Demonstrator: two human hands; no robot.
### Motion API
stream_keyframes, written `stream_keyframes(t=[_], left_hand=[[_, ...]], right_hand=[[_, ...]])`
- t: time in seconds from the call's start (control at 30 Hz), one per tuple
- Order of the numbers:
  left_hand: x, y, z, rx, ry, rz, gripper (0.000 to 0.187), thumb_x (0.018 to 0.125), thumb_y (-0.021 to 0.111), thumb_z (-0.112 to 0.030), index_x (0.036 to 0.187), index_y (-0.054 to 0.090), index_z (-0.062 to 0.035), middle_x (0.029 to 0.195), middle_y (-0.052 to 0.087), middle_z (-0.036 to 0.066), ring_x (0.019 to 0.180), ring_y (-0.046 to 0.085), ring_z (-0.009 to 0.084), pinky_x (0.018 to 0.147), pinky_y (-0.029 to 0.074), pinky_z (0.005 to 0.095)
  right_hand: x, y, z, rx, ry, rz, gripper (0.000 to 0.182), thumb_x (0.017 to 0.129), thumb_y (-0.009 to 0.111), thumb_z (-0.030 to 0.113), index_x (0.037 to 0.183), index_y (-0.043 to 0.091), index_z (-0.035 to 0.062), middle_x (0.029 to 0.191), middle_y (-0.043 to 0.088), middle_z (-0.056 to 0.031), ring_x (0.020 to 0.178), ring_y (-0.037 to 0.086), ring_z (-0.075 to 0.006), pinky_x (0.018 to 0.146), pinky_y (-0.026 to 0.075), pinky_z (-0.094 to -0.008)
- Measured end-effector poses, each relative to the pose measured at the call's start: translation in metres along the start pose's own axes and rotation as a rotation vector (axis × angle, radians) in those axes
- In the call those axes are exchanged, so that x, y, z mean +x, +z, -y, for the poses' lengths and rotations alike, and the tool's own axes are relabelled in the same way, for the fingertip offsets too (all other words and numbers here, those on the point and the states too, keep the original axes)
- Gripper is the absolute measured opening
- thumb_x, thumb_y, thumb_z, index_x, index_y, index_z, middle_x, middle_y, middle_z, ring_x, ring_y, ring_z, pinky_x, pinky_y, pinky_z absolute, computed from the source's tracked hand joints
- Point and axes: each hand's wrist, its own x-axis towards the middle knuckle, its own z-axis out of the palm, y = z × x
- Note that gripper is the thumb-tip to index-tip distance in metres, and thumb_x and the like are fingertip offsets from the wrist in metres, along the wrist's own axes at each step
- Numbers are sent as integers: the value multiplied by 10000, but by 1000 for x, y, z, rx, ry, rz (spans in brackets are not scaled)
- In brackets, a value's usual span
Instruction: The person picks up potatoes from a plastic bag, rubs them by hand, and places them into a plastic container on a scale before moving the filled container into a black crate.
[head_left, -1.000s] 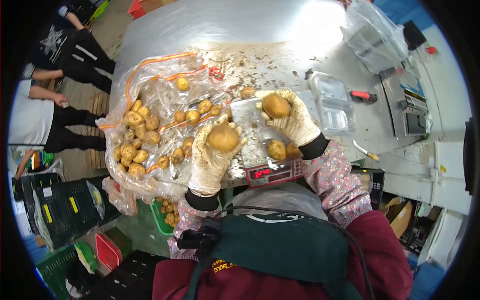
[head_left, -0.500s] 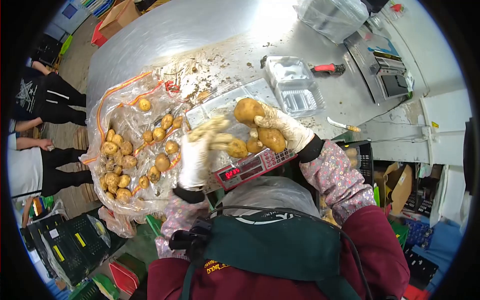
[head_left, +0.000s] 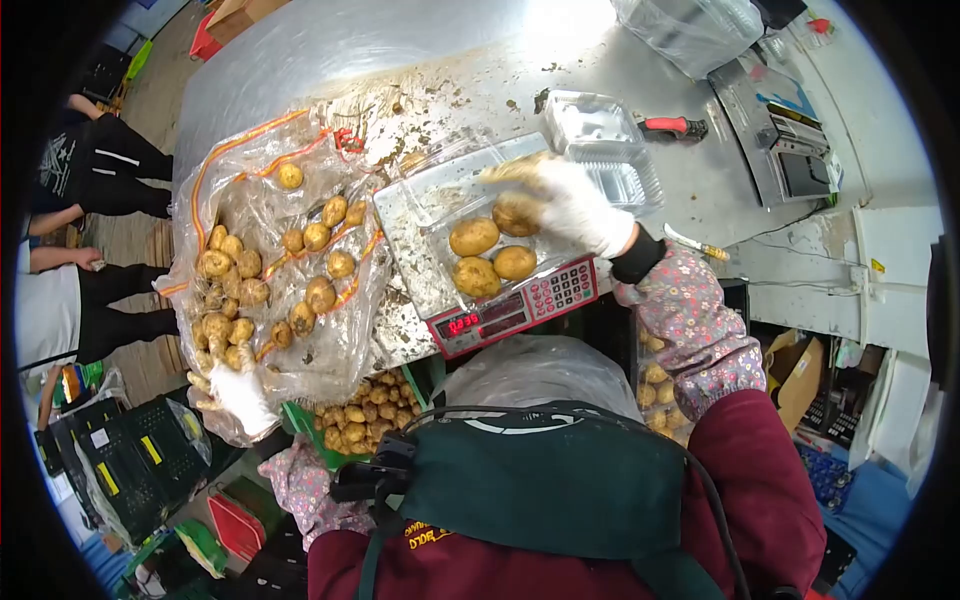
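My gloved left hand point(head_left: 238, 395) is at the lower left, its fingers spread against a pile of potatoes point(head_left: 213, 264) on a clear plastic bag point(head_left: 355, 215) with orange stripes. My gloved right hand point(head_left: 575, 205) is over the scale point(head_left: 560, 290), its fingers extended and partly blurred. Beneath those fingers, several potatoes point(head_left: 474, 237) sit in a clear plastic tray on the scale's platform. The nearest one is partly covered by the hand. Red digits are lit on the scale's display point(head_left: 465, 325).
Clear plastic clamshells point(head_left: 625, 172), a red-handled tool point(head_left: 675, 126) and a knife point(head_left: 695, 243) lie on the metal table point(head_left: 480, 55) at the right. A green crate point(head_left: 330, 450) of potatoes is below the front edge. Two people point(head_left: 60, 300) stand at the left.
My left hand has moved from the scale down and left to the potato pile. The potatoes by my right hand now rest in the tray, and that hand has let go.
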Motion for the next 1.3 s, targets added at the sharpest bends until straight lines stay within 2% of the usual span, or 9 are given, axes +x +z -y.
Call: stream_keyframes(t=[0.1, 0.27, 0.37, 0.77, 0.9, 1.03, 1.13, 1.2, 1.3], left_hand=[[4, -20, 14, -7, -426, 710, 569, 900, 611, -497, 1309, 599, -101, 1038, 692, 229, 920, 672, 358, 898, 477, 460], [1, -47, -68, -974, -345, 335, 480, 888, 689, -269, 1318, 589, -79, 1293, 621, 142, 1238, 544, 273, 1134, 285, 432], [3, -70, -128, -674, -13, 282, 514, 913, 628, -396, 1377, 539, -192, 1361, 581, 71, 1368, 400, 259, 1189, 82, 471], [14, -114, -198, -1145, 76, 302, 469, 841, 718, -184, 1294, 609, -131, 1298, 580, 121, 1294, 454, 345, 1116, 293, 466], [14, -110, -197, -1224, 52, 269, 472, 846, 708, -159, 1304, 597, -126, 1298, 567, 145, 1282, 457, 360, 1096, 329, 487], [10, -107, -195, -1255, 14, 334, 460, 836, 710, -149, 1285, 612, -124, 1263, 588, 135, 1252, 486, 359, 1079, 354, 470], [12, -108, -198, -1317, -2, 351, 454, 828, 711, -142, 1273, 619, -122, 1247, 600, 125, 1248, 493, 349, 1079, 353, 472], [14, -109, -199, -1333, 0, 344, 452, 822, 707, -130, 1266, 624, -132, 1246, 603, 121, 1247, 498, 338, 1082, 353, 470], [19, -113, -200, -1300, 26, 296, 460, 820, 705, -119, 1272, 617, -111, 1228, 616, 120, 1230, 517, 329, 1076, 365, 451]], right_hand=[[-5, -9, 5, -2, 94, -117, 287, 801, 685, 145, 1086, 707, 117, 983, 706, -119, 919, 659, -288, 838, 515, -384], [-9, 45, 13, -603, -184, 250, 337, 752, 636, 147, 1085, 683, 146, 989, 657, -140, 972, 628, -337, 980, 424, -500], [-2, 65, 9, -659, -211, 333, 317, 751, 635, 176, 1060, 671, 115, 963, 646, -153, 958, 628, -339, 1029, 398, -519], [-1, 60, 13, -856, -190, 460, 470, 685, 720, 288, 1061, 612, 28, 1026, 622, -172, 1099, 568, -365, 1037, 373, -545], [3, 40, 13, -601, -147, 228, 489, 729, 727, 329, 1143, 667, 77, 937, 680, -155, 969, 633, -356, 1023, 416, -498], [-4, 2, 22, 717, 675, 227, 366, 888, 654, 238, 1170, 663, 6, 1051, 702, -106, 992, 649, -185, 889, 510, -322], [-19, 7, 4, 935, 719, 54, 297, 958, 581, 210, 1140, 657, -12, 1106, 687, -108, 1050, 642, -214, 941, 503, -357], [-22, 9, 3, 1760, 524, 119, 254, 977, 557, 212, 1102, 661, 17, 1140, 672, -124, 1097, 629, -238, 992, 490, -396], [-24, 12, 9, 1695, 639, 33, 240, 1006, 500, 222, 1097, 644, 51, 1067, 690, -107, 996, 664, -215, 876, 540, -344]])
